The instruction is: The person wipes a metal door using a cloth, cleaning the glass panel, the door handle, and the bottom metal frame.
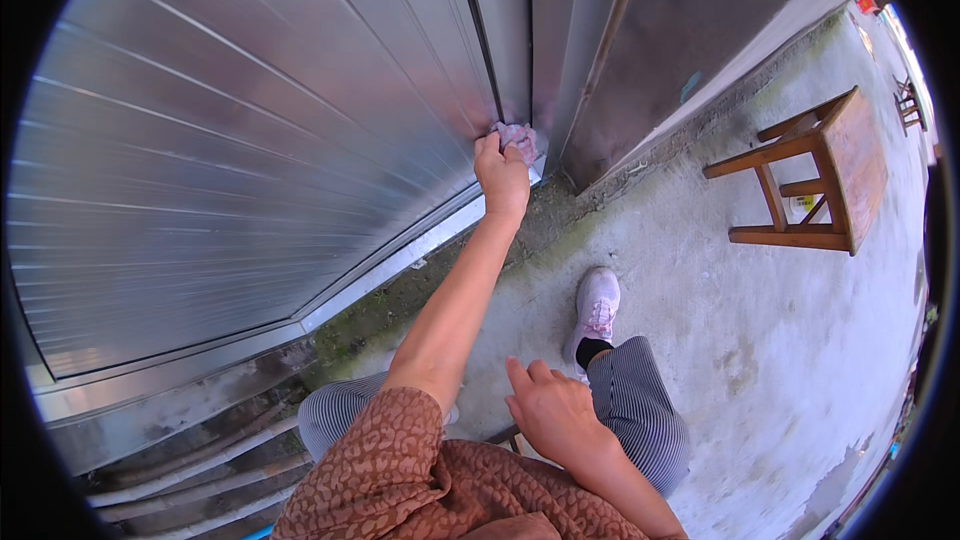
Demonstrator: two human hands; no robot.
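My left hand (pixel 501 174) reaches forward and grips a crumpled pink-and-grey cloth (pixel 519 141). The cloth presses against the bottom corner of a ribbed silver metal door (pixel 247 157), where it meets the upright metal frame (pixel 553 30). Below that corner runs a pale metal sill (pixel 442 231). Over my lap, beside the right knee, my right hand (pixel 551 405) hangs with its fingers loosely bent and apart. Nothing shows in it, though its palm is turned away from view.
A wooden stool (pixel 859 165) lies to the right on the concrete floor (pixel 720 300), with a small container (pixel 801 204) visible through its legs. A dark wall panel (pixel 660 45) adjoins the frame. Several pipes (pixel 202 457) run at lower left. My pink shoe (pixel 598 301) is near the sill.
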